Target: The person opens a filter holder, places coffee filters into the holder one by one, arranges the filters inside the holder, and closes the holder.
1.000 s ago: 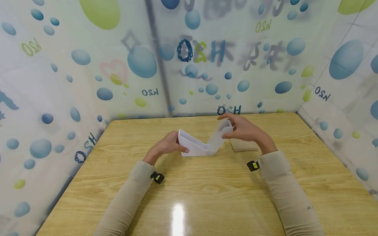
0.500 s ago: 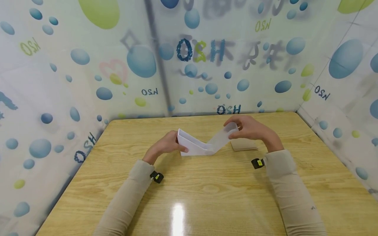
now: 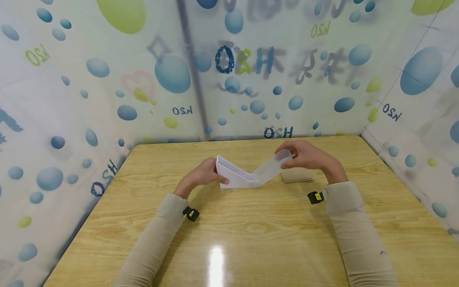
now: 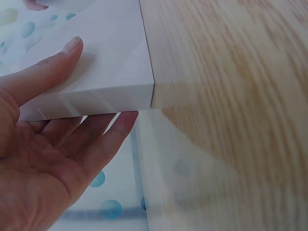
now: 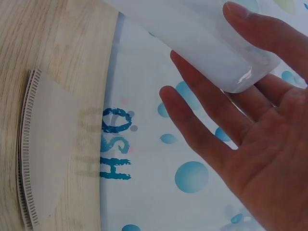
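Observation:
A white open-topped box (image 3: 233, 175) stands at the middle of the table, its sides sloping down toward the right. My left hand (image 3: 203, 173) grips its tall left end, thumb on the near side; in the left wrist view the fingers curl under the end wall of the white box (image 4: 110, 98). A frosted, see-through lid (image 3: 271, 167) joins the box's low end and leans up to the right. My right hand (image 3: 309, 156) holds the lid's raised end between thumb and fingers. In the right wrist view the rounded end of the lid (image 5: 236, 72) lies in the fingers.
Just right of the lid, a stack of brown paper coffee filters (image 3: 297, 175) lies flat on the wooden table (image 3: 251, 235); its crimped edge shows in the right wrist view. A printed curtain (image 3: 244, 103) hangs close behind the table and along both sides.
My right hand has moved right and slightly down, swinging the frosted lid further away from the white box. The left hand and the box have stayed in place.

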Demonstrator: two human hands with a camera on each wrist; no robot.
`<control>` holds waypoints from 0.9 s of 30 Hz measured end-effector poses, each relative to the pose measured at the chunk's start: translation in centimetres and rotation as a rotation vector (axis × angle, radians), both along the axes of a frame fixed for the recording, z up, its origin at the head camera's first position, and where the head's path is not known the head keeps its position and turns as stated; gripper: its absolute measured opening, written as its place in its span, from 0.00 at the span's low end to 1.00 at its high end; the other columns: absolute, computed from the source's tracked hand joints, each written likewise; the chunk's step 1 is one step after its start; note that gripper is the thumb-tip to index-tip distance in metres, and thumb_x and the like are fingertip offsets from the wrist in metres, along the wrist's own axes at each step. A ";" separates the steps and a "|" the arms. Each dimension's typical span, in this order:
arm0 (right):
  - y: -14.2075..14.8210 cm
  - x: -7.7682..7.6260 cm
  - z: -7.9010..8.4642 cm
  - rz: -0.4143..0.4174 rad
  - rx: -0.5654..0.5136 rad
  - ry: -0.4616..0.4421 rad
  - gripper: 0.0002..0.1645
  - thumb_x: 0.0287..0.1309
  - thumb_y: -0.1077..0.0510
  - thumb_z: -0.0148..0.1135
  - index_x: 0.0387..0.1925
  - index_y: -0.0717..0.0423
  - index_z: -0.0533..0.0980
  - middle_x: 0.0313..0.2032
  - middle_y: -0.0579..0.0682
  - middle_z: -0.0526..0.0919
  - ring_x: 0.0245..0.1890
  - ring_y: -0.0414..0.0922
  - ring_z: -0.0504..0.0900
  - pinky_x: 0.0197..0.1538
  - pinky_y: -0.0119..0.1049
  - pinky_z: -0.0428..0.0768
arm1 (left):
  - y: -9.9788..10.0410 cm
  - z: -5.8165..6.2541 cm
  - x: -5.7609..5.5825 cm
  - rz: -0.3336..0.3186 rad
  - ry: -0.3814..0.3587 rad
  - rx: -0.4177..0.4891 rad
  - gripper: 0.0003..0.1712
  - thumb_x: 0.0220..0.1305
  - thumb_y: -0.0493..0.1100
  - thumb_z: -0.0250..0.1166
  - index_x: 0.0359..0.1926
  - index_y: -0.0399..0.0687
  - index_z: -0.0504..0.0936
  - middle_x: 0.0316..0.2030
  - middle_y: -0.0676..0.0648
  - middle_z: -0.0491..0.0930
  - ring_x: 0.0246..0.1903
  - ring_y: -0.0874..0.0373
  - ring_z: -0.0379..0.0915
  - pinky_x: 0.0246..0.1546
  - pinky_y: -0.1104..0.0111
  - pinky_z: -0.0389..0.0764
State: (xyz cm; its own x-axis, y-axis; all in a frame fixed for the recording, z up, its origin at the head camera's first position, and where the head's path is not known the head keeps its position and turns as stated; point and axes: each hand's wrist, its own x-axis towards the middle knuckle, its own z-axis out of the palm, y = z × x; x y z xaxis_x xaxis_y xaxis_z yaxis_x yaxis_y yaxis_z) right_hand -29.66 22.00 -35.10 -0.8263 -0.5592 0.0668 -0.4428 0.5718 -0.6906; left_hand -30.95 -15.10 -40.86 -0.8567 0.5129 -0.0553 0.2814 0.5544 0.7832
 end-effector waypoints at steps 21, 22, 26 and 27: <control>0.2 -0.1 -0.2 0.036 -0.007 -0.017 0.31 0.61 0.58 0.72 0.65 0.59 0.75 0.55 0.60 0.82 0.48 0.50 0.83 0.51 0.44 0.83 | 0.0 0.1 0.3 0.012 -0.009 0.000 0.25 0.59 0.36 0.76 0.57 0.38 0.81 0.52 0.39 0.86 0.44 0.53 0.83 0.44 0.64 0.82; 0.3 -0.1 -0.2 0.038 -0.011 -0.024 0.32 0.61 0.58 0.73 0.66 0.59 0.75 0.56 0.60 0.81 0.49 0.51 0.83 0.53 0.46 0.83 | 0.0 0.1 0.3 0.011 -0.009 0.000 0.25 0.59 0.36 0.76 0.57 0.38 0.80 0.52 0.39 0.86 0.44 0.53 0.83 0.44 0.64 0.82; 1.0 0.0 -0.1 0.066 -0.048 -0.078 0.35 0.64 0.63 0.69 0.70 0.59 0.69 0.60 0.62 0.79 0.55 0.56 0.82 0.58 0.54 0.81 | 0.1 0.1 0.2 0.006 -0.011 0.004 0.25 0.60 0.36 0.76 0.57 0.38 0.80 0.52 0.38 0.86 0.44 0.53 0.82 0.44 0.65 0.81; 1.3 0.0 -0.2 0.076 -0.058 -0.094 0.35 0.64 0.65 0.67 0.71 0.59 0.68 0.61 0.63 0.78 0.56 0.58 0.81 0.59 0.55 0.81 | 0.1 0.1 0.2 0.003 -0.010 0.004 0.25 0.60 0.36 0.76 0.57 0.38 0.80 0.52 0.38 0.86 0.44 0.53 0.82 0.44 0.65 0.81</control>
